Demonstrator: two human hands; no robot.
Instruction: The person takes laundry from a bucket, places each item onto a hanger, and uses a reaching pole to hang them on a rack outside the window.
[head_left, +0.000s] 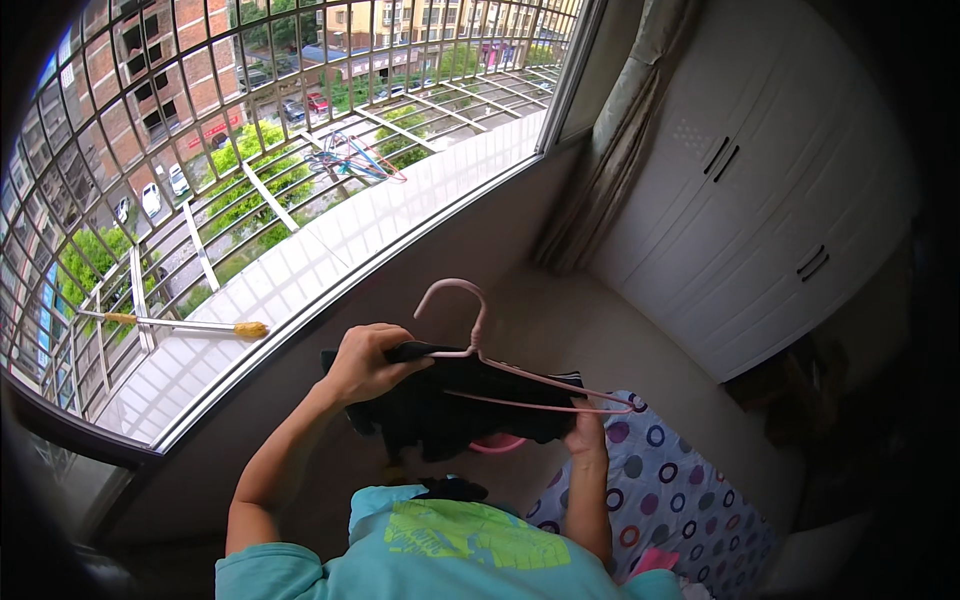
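A pink clothes hanger (481, 330) is held up in front of my chest, its hook pointing upward. A black garment (450, 405) hangs about it, with the hanger's right end sticking out of the cloth. My left hand (373, 360) pinches the garment and the hanger's left shoulder between thumb and fingers. My right hand (587, 431) grips the garment's right edge, just below the hanger's right arm; a white-striped edge of the cloth shows there. Part of a pink round rim (498, 443) shows beneath the garment.
A barred window with a white sill (360, 232) lies ahead and left. On it are several hangers (356, 159) and a pole with yellow ends (251, 329). A curtain (600, 187) and white wardrobe (750, 172) stand right; a bed with a dotted sheet (675, 495) is near my right arm.
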